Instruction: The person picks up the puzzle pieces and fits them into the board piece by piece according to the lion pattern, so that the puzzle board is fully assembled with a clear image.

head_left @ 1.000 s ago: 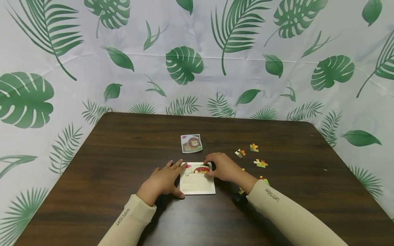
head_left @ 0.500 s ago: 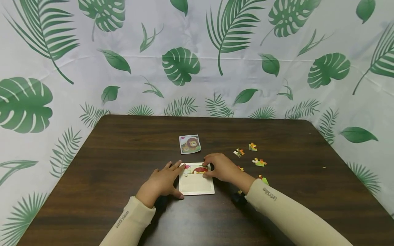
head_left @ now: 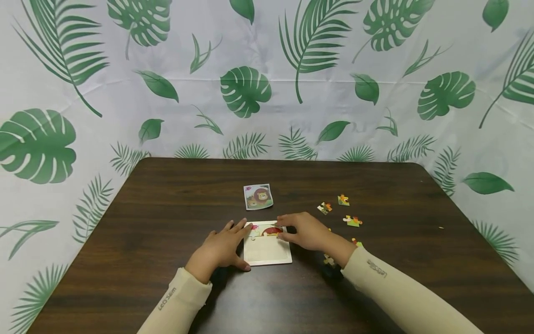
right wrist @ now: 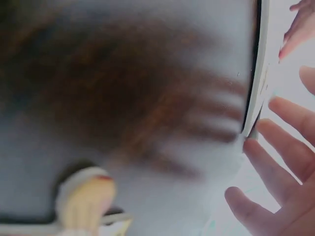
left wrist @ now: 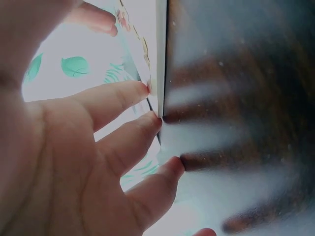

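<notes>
A square puzzle board (head_left: 267, 253) with a pale frame lies on the dark table. Along its far edge sit joined puzzle pieces (head_left: 271, 231) showing a pink flower and a red-brown mane; the lower part is bare wood. My left hand (head_left: 219, 250) is spread at the board's left side, index finger on the upper left corner, thumb by the lower left. In the left wrist view, fairly straight fingers touch the board's edge (left wrist: 160, 54). My right hand (head_left: 310, 232) rests at the upper right corner with nothing gripped; its fingers (right wrist: 285, 147) look nearly straight in the right wrist view.
Behind the board lies a picture card (head_left: 258, 197) with lions. Several loose puzzle pieces (head_left: 353, 221) are scattered to the right, some partly behind my right forearm. One blurred piece (right wrist: 87, 199) appears close in the right wrist view. A leaf-printed cloth (head_left: 250, 134) hangs behind the table.
My right hand has loosened at the board's upper right corner, its fingers straighter and its wrist shifted slightly right. The left hand and board have stayed in place.
</notes>
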`<state>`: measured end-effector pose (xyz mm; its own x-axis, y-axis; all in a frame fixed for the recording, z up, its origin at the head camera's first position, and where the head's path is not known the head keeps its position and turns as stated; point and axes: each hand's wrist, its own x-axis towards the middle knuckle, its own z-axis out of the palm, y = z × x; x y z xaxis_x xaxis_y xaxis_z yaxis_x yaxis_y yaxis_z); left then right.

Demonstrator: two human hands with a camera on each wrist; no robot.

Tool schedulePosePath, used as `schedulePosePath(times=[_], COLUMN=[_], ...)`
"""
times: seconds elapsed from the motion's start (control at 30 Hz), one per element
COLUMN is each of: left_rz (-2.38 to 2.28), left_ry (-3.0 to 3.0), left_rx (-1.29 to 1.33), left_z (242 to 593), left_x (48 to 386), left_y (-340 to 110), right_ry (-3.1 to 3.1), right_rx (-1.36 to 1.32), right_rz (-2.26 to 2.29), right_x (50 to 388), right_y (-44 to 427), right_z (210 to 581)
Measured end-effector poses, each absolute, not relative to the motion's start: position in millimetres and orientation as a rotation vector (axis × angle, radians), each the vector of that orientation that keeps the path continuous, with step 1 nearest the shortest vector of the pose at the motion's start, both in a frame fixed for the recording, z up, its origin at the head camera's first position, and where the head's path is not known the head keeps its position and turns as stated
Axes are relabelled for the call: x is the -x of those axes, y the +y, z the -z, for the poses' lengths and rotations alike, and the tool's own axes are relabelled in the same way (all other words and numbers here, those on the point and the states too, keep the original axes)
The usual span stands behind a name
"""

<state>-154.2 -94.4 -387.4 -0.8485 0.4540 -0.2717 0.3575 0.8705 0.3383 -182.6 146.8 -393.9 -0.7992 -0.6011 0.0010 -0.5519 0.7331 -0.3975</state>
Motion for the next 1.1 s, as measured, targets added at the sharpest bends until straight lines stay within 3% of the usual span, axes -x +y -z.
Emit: schedulePosePath(times=[0.67, 1.1], left_rz=[-0.396, -0.424], left_ry=[2.695, 2.702], left_rx=[-0.601, -0.631], left_z=[388.0, 387.7], left_x=[155.1, 152.6], left_y=[-94.3, -92.6], right_ry=[2.86, 2.755], right_rx=[1.025, 0.844], right_rz=[0.331, 0.825], right_x=[168.2, 190.3], right_y=[144.6, 187.4], right_z=[394.9, 387.5])
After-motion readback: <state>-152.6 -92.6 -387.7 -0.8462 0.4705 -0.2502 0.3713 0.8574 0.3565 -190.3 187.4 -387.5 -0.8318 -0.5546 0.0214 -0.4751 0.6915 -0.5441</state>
